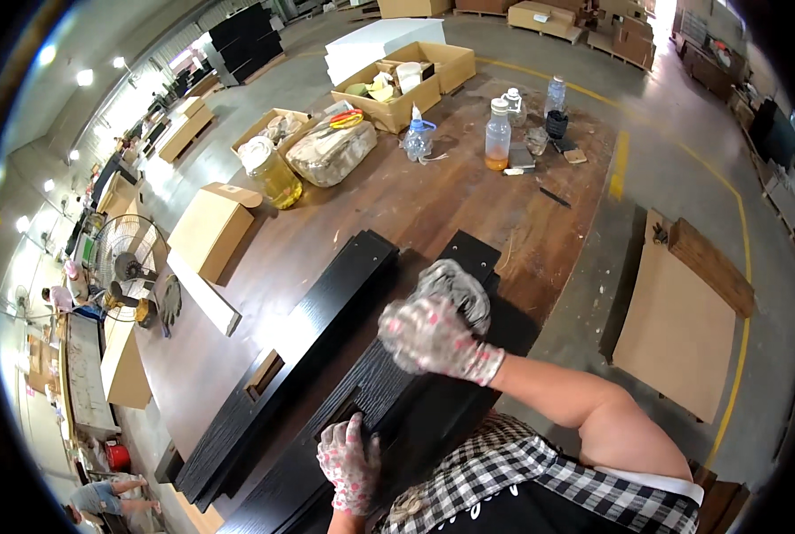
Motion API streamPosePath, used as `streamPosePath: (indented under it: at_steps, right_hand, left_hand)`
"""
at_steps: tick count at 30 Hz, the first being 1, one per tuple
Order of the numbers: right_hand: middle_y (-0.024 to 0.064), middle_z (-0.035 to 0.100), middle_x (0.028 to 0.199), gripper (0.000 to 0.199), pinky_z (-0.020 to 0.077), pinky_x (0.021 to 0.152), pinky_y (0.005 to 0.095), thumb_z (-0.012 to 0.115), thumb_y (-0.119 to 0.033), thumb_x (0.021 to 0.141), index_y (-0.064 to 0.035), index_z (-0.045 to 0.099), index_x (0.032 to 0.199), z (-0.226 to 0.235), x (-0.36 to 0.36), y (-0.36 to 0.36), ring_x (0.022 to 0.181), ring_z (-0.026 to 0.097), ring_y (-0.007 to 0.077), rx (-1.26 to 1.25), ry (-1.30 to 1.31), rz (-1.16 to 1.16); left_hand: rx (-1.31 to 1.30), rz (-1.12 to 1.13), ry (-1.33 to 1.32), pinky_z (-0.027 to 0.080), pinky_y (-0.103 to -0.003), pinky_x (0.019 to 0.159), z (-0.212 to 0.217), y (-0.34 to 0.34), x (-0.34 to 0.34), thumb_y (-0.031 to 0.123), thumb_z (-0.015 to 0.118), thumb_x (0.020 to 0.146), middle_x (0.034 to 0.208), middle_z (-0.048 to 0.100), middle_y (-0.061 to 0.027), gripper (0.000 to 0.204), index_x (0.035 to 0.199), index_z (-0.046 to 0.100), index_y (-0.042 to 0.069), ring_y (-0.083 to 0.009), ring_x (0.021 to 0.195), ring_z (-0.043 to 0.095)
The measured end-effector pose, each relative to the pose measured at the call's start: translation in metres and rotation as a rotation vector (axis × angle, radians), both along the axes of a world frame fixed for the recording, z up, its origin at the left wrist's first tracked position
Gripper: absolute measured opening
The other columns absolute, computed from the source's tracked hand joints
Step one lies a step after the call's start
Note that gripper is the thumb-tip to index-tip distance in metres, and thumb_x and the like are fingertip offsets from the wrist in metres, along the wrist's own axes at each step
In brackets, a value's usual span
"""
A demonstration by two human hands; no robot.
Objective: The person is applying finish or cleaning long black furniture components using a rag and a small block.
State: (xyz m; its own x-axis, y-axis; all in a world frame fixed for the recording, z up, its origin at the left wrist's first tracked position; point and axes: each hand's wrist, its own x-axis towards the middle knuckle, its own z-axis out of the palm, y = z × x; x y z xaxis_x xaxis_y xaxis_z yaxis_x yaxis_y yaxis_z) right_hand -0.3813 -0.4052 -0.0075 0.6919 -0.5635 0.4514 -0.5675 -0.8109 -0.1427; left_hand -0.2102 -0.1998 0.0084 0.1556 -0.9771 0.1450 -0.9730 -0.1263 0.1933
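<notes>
A: What did the right hand (433, 336) have?

B: A bunched grey cloth (460, 289), by the look of it, pressed down on the nearer black board (381, 390). The gloved fingers were bent into the cloth.

A: And the left hand (348, 458)?

B: Lower on that same board, its fingertips beside the dark slot (342, 411). I couldn't tell whether they gripped an edge or merely rested there.

A: Which step was that?

B: Wiping the board's face, I'd judge. The next stroke called for even pressure along the grain, with the left hand bracing and clear of the cloth's path.

A: Where did the board lie?

B: Slantwise on the brown table (451, 200), right in front of the person, beside a second black board (301, 331) with a cut-out of its own. Farther back stood a jar of yellow liquid (280, 182), a blue-topped squeeze bottle (418, 142) and cardboard boxes (408, 105).

A: What couldn't you make out?

B: The right fingertips and the surface beneath the cloth were hidden. The board's near end ran out at the lower edge, and the distant workers at the left were too small to read.
</notes>
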Motion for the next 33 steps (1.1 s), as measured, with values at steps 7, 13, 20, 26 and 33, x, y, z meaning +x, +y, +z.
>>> streamPosePath:
  at_steps: [7,13,20,26,33]
  right_hand:
    - [0.0115,0.061,0.108,0.032,0.053,0.077,0.0406,0.054,-0.02,0.095,-0.0056,0.053,0.123,-0.014,-0.082,-0.121,0.093,0.064,0.0257,0.515,-0.638,-0.191]
    - [0.0054,0.066,0.093,0.034,0.0517,0.065,0.0255,0.06,-0.015,0.095,-0.0073,0.054,0.127,0.0,-0.103,-0.133,0.076,0.062,0.011,0.68,-1.169,-0.387]
    - [0.0101,0.059,0.12,0.032,0.0509,0.09,0.0274,0.054,-0.005,0.096,0.0007,0.053,0.128,0.002,-0.119,-0.116,0.102,0.061,0.0154,0.648,-1.335,-0.205]
    - [0.006,0.063,0.1,0.032,0.0506,0.078,0.0243,0.059,-0.01,0.095,-0.0017,0.057,0.126,-0.001,-0.118,-0.091,0.088,0.06,0.0103,0.678,-1.419,-0.231]
    - [0.0078,0.065,0.099,0.031,0.053,0.075,0.0255,0.056,-0.009,0.096,-0.0006,0.055,0.125,0.0,-0.124,-0.061,0.085,0.063,0.0126,0.584,-1.411,-0.408]
  left_hand:
    - [-0.008,-0.039,0.02,0.044,-0.044,0.082,0.001,0.001,0.006,0.022,0.071,0.077,0.1,0.06,-0.0088,0.04,0.114,0.062,0.011,-0.0299,0.098,0.054]
    - [0.087,-0.016,0.094,0.05,-0.046,0.076,0.026,-0.003,0.016,0.015,0.07,0.078,0.099,0.06,-0.015,0.04,0.114,0.058,0.007,-0.0356,0.093,0.059]
    - [0.024,0.074,0.071,0.051,-0.044,0.081,0.074,-0.013,0.088,0.011,0.067,0.081,0.106,0.062,-0.0194,0.033,0.112,0.06,0.002,-0.0386,0.096,0.061]
    - [-0.042,0.098,-0.028,0.05,-0.045,0.082,0.046,-0.04,0.16,0.013,0.066,0.082,0.106,0.063,-0.0185,0.034,0.113,0.061,0.001,-0.0398,0.095,0.06]
    - [0.225,0.138,-0.14,0.02,-0.054,0.115,-0.011,-0.058,0.185,0.041,0.083,0.066,0.147,0.037,-0.0192,0.102,0.147,0.032,0.007,-0.0401,0.139,0.029]
